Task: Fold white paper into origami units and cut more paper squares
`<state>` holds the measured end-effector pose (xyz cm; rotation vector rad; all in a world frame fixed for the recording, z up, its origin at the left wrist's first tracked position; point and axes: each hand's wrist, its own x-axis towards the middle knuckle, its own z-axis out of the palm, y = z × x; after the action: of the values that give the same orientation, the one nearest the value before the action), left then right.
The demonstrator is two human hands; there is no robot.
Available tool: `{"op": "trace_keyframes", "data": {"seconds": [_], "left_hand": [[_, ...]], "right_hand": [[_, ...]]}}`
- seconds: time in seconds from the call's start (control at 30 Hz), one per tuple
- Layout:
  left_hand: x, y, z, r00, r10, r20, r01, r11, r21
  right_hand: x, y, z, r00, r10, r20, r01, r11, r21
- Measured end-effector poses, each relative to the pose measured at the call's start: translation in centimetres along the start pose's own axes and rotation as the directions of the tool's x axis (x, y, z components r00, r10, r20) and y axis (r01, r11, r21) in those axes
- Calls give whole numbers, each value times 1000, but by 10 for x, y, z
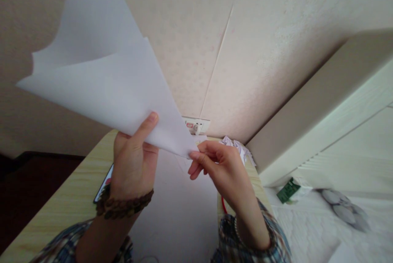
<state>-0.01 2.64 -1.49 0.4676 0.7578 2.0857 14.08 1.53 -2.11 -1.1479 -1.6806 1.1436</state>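
The left hand (132,164) gripped the folded paper (123,91) between thumb and fingers, while the right hand (225,168) pinched its lower corner, other fingers loosely curled.

The left hand (135,164) is bare, with a chunky bracelet (132,207) of dark brown beads circling its wrist in several rows. Plaid sleeves in blue, brown, white and near-black cover the left forearm (66,240) and right forearm (278,230); a slim, pale beaded strand (236,228) shows by the right cuff.

Two hands (132,164) (224,168), one large folded sheet (107,85), one phone (102,188), one wall socket (204,125)
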Motion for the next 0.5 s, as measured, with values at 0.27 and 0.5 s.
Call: {"op": "trace_keyframes", "data": {"seconds": [0.27, 0.5], "left_hand": [[5, -3, -3, 993, -46, 111, 28, 986, 163], [10, 6, -12, 902, -308, 303, 120, 852, 510]], "right_hand": [[-2, 1, -16, 998, -4, 61, 10, 995, -95], [-12, -10, -36, 988, -61, -139, 57, 998, -37]]}}
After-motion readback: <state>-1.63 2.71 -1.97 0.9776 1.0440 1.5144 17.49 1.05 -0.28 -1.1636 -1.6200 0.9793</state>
